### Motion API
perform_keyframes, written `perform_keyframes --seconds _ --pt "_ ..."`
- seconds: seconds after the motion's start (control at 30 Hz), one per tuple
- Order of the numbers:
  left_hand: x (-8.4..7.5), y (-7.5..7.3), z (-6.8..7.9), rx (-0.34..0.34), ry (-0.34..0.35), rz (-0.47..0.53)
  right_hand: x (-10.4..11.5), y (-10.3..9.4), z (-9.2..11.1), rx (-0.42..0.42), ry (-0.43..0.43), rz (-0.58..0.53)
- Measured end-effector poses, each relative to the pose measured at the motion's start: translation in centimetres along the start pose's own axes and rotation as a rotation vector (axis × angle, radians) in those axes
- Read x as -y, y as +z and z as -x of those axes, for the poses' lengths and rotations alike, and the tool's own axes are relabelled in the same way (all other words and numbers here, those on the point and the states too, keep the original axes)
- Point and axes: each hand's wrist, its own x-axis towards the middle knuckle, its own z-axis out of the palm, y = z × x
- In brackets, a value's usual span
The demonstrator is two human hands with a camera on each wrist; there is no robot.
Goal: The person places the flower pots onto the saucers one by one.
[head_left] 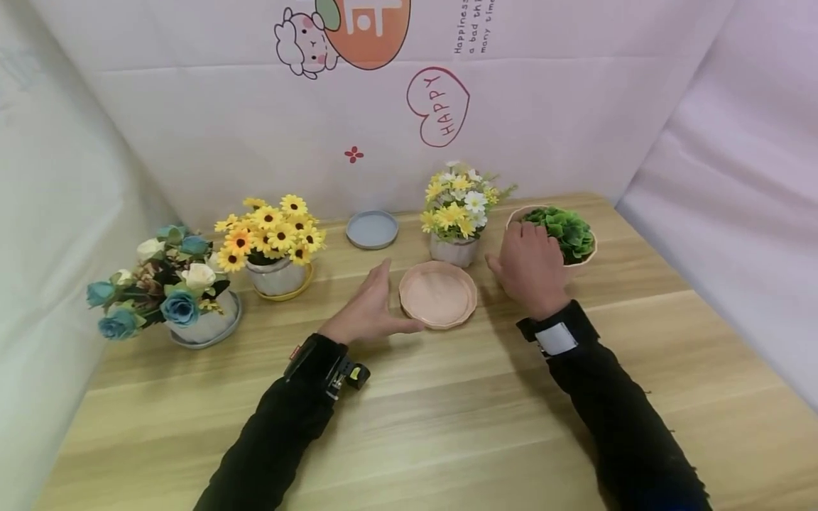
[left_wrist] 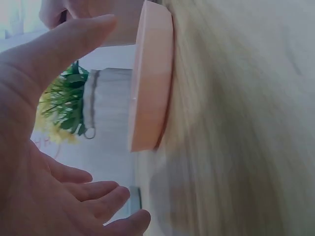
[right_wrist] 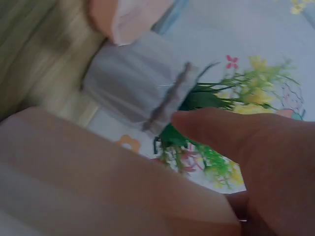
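A pink saucer (head_left: 438, 294) lies on the wooden table (head_left: 447, 411) in the head view. My left hand (head_left: 373, 301) rests flat just left of it, fingers straight, thumb by the saucer's near rim. The left wrist view shows the saucer (left_wrist: 150, 78) on edge beside my spread left hand (left_wrist: 34, 147), which holds nothing. My right hand (head_left: 527, 266) grips the left side of a pink pot (head_left: 584, 255) holding a green succulent (head_left: 565, 231). In the right wrist view the thumb (right_wrist: 221, 130) lies across the pink pot (right_wrist: 88, 182).
A grey pot of yellow and white daisies (head_left: 455, 248) stands just behind the saucer. Further left are a sunflower pot (head_left: 277, 273) on a yellow saucer, a blue rose pot (head_left: 192, 316) on a grey saucer, and a spare blue-grey saucer (head_left: 372, 229). Cloth backdrops wall three sides.
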Motion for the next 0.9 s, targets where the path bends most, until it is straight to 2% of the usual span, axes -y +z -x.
perform_keyframes --seconds 0.27,0.43,0.57,0.9 --pt "0.2 1.4 -1.8 0.008 0.052 0.015 0.2 2.2 -0.2 -0.092 0.053 0.075" --pt "-0.3 1.9 -2.3 -0.005 0.109 0.017 0.0 2.8 -0.6 -0.139 0.089 0.041" --pt "-0.3 2.0 -2.5 -0.007 0.125 0.006 -0.2 2.9 -0.8 -0.152 0.079 0.028" --pt "0.1 1.9 -2.3 0.01 0.114 0.022 -0.4 3.0 -0.9 -0.134 0.068 0.016"
